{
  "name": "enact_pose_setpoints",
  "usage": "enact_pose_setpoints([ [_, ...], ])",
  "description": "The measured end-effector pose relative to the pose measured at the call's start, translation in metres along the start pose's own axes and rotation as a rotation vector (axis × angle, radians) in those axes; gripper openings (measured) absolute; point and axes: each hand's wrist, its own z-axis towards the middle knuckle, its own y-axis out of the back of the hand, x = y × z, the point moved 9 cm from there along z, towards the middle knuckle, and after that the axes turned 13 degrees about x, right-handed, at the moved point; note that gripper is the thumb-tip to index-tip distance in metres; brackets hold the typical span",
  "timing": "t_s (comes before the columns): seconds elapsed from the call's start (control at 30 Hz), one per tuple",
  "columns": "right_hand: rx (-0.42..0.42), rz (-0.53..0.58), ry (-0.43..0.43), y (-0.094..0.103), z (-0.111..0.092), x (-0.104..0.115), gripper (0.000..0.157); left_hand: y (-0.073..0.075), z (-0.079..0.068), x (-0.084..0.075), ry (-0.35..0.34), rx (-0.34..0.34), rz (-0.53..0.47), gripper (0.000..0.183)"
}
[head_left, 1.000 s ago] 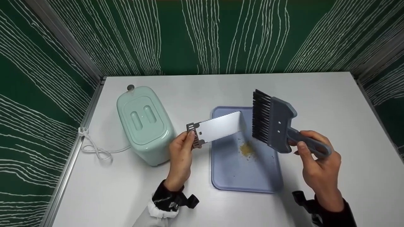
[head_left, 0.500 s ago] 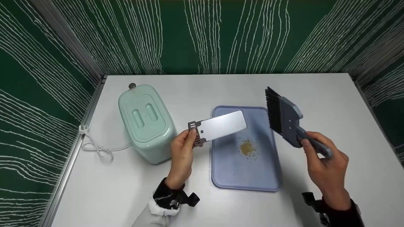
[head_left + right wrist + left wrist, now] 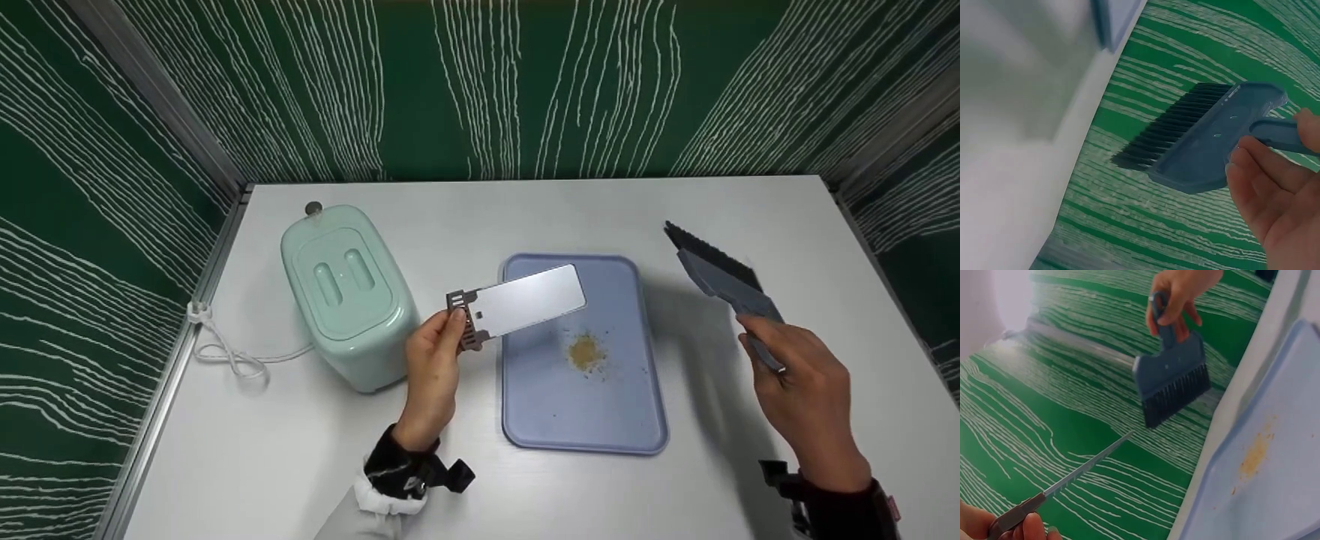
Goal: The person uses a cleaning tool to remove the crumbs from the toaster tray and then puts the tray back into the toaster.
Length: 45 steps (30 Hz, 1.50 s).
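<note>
My left hand pinches the brown slotted end of a flat, shiny metal crumb tray between thumb and fingers. The crumb tray overlaps the upper left of a blue tray and looks bare on top; the left wrist view has it nearly edge-on. On the blue tray lies a small heap of yellowish crumbs. To the right of the tray, my right hand grips the handle of a blue-grey hand brush with dark bristles. The brush is raised above the table, bristles pointing away from the hand.
A mint-green toaster with a lid on top stands left of my left hand. Its white cord runs to the table's left edge. Green walls with white lines enclose the back and sides of the white table.
My right hand has carried the brush rightward, off the blue tray, and turned it so its edge faces up. The crumb tray has levelled slightly in my left hand, which stays nearly in place.
</note>
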Motion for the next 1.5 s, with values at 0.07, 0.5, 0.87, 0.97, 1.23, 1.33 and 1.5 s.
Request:
enact_pose_setpoints([
  [0.07,0.07,-0.041,-0.015,-0.002,-0.003,-0.008,0.036,0.0,0.0,0.0,-0.004,0.0,0.004,0.026],
  [0.5,0.349,-0.102,-0.095,-0.019,-0.029,-0.054,0.065,0.002,-0.001,-0.002,-0.025,0.017,0.062,0.029],
  [0.87,0.378,-0.115,-0.113,-0.02,-0.042,-0.07,0.066,0.002,0.0,-0.003,-0.026,0.012,0.059,0.028],
  [0.97,0.399,-0.123,-0.136,-0.021,-0.044,-0.073,0.061,0.002,0.0,-0.003,-0.021,0.011,0.063,0.028],
  [1.23,0.539,-0.084,-0.289,-0.033,-0.057,-0.083,0.057,0.002,0.0,-0.004,-0.023,0.016,0.061,0.028],
  [1.33,0.577,-0.071,-0.326,-0.037,-0.061,-0.086,0.058,0.002,0.0,-0.003,-0.015,0.01,0.068,0.027],
  [1.5,0.635,-0.056,-0.378,-0.044,-0.068,-0.091,0.056,0.003,-0.001,-0.002,0.011,-0.001,0.076,0.026],
])
